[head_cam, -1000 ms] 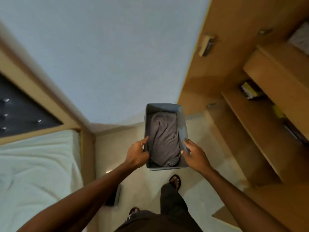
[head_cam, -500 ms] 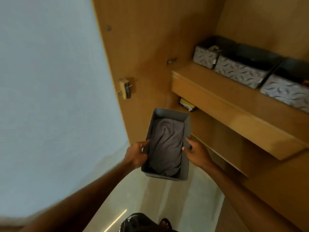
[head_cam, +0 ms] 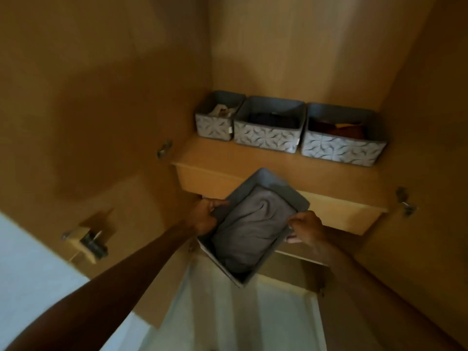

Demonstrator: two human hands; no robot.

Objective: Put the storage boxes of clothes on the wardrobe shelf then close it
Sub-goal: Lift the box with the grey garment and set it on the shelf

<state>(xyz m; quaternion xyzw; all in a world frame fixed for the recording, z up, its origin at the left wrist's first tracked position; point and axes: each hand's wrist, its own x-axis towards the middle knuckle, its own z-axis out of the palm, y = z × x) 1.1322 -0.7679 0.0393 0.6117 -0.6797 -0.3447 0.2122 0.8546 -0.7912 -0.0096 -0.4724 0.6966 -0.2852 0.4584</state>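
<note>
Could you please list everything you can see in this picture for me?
held box: one, grey, before the shelf's front edge
folded cloth: one, grey, inside the held box
shelf boxes: three, grey patterned, side by side on the shelf
shelf: one, light wood, inside the wardrobe
hinges: two, metal, left and right of the shelf
latch: one, dark, lower-left wooden panel
left hand: one, grips the held box's left wall
right hand: one, grips its right wall

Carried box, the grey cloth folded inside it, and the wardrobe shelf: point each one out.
carried box (head_cam: 286, 192), head view, inside of its far wall.
grey cloth (head_cam: 253, 224), head view, middle of the folded top.
wardrobe shelf (head_cam: 240, 158), head view, bare top near its front edge.
</note>
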